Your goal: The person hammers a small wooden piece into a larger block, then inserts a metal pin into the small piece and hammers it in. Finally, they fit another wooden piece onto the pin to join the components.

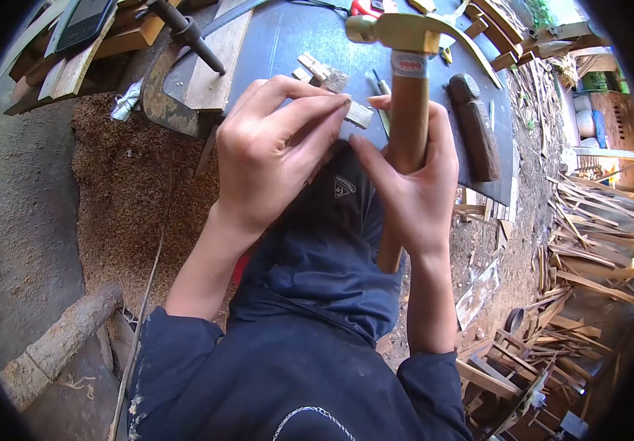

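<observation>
My right hand (423, 176) is wrapped round the wooden handle of a hammer (409, 95), whose yellowish metal head points up over the bench. To its left, my left hand (276, 140) is closed in a pinch, thumb and fingertips together; what lies between them is too small to make out. Just beyond the left fingertips, small wooden pieces (314, 67) and a pale block (359, 115) are on the dark bench top (280, 48). A thin green-handled tool (383, 87) lies partly hidden behind the hammer.
A dark wooden mallet-like piece (474, 128) lies on the bench's right side. A metal clamp (166, 95) grips a board (217, 70) at the left edge. A phone (87, 22) rests on wood at upper left. Wood strips (589, 250) are piled at right.
</observation>
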